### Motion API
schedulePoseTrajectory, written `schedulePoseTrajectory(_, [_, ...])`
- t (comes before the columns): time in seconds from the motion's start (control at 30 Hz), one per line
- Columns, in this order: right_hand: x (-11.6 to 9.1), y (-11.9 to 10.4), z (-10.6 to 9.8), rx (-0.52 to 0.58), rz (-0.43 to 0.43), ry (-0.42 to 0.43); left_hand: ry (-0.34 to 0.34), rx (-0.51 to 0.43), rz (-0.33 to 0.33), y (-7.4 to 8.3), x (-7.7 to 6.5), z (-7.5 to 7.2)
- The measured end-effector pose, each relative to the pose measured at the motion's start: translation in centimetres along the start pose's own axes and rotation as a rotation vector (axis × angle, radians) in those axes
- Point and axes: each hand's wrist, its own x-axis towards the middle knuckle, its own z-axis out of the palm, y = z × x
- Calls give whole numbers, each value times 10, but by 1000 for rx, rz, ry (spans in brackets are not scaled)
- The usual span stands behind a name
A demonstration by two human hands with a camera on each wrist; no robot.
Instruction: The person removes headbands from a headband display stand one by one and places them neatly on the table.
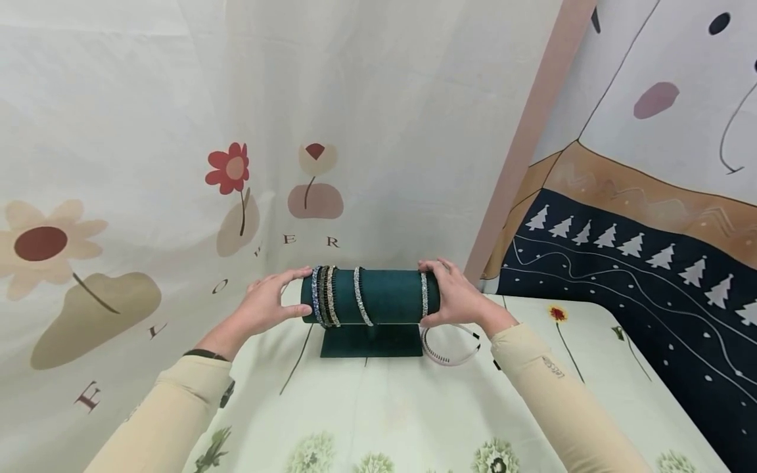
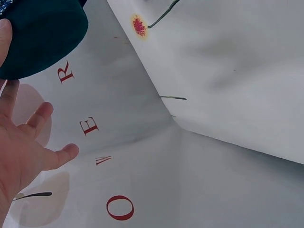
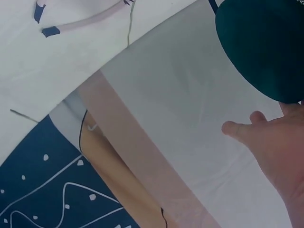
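Observation:
A dark green velvet headband display stand (image 1: 393, 295), a horizontal roll on a flat base (image 1: 371, 343), stands on the table. My left hand (image 1: 269, 302) grips the roll's left end, thumb low in front and a finger on top. At the opposite end my right hand (image 1: 455, 295) grips it likewise, fingertips by a silver sparkly headband (image 1: 424, 299). Several sparkly headbands (image 1: 324, 295) sit together near the left end, and one silver headband (image 1: 361, 297) is nearer the middle. Both wrist views show the roll's round end faces (image 2: 52, 38) (image 3: 261, 52), with some fingers spread off them.
A pale headband (image 1: 440, 360) with small teeth lies on the table right of the base. Behind the stand hangs a white curtain (image 1: 402, 164) printed with flowers and letters. A dark blue patterned cloth (image 1: 621, 289) hangs at the right. The tabletop (image 1: 390, 407) has a flower print.

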Motion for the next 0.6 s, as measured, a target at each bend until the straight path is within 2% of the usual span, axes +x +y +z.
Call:
schedulePoseTrajectory(0.33, [5,11,-2,185,52,-95,-1,6,14,-1,3,-2])
schedulePoseTrajectory(0.6, [4,20,-4,296,31,-76,-13,-3,15,-3,4,0])
